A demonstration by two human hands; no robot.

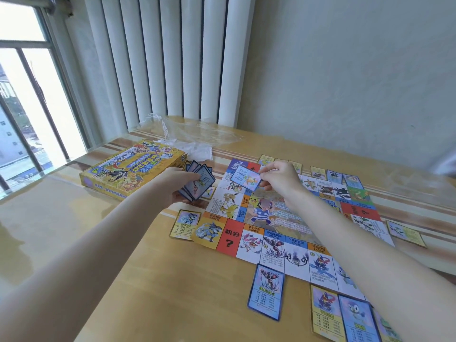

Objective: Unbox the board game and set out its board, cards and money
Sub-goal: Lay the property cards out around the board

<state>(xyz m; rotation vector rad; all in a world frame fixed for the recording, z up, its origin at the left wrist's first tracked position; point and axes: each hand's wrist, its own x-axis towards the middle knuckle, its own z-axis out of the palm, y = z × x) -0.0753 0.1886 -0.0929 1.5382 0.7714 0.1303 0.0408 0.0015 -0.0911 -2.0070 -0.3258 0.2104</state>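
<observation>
- Lying unfolded on the wooden table (138, 280), the game board (278, 218) showed its bright character squares, with a red question-mark square (229, 235) near its front-left corner.
- The right hand (280, 177) pinched a single blue-edged card (246, 179) between thumb and fingertips, above the board's far-left corner.
- The left hand (174, 186) gripped a fanned stack of cards (197, 182), well apart from the right hand, just left of the board.
- Loose cards ringed the board: a yellow card (184, 225) off its left edge, a blue card (266, 294) at its near edge, and more along the far and right sides.
- The yellow game box (128, 172) sat closed to the left, behind the left hand.
- Crumpled clear plastic wrap (195, 134) lay behind the box, near white vertical blinds (172, 58).
</observation>
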